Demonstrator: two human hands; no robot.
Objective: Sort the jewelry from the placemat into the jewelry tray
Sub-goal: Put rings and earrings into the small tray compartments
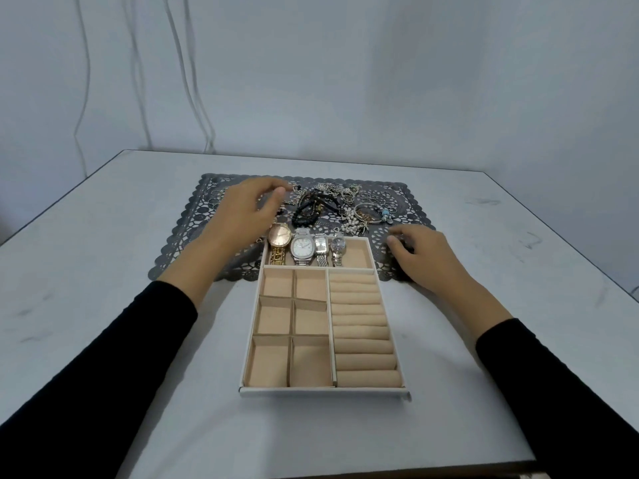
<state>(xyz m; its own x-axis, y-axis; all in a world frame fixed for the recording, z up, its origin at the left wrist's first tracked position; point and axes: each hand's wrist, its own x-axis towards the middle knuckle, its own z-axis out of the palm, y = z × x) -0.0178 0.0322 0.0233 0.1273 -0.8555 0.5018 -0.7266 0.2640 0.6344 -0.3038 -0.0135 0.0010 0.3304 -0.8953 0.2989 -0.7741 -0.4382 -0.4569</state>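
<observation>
Mid-frame, an open left hand (242,216) is stretched over tangled jewelry (318,203) on a grey lace placemat (188,219), likely to pick; right hand (422,257) relaxed, empty.

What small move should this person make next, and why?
Probably lower the left hand onto the black bead bracelets beside its fingertips: four watches already sit in the far compartment of the tray, its square cells hold nothing, and other jewelry lies on the placemat.
</observation>
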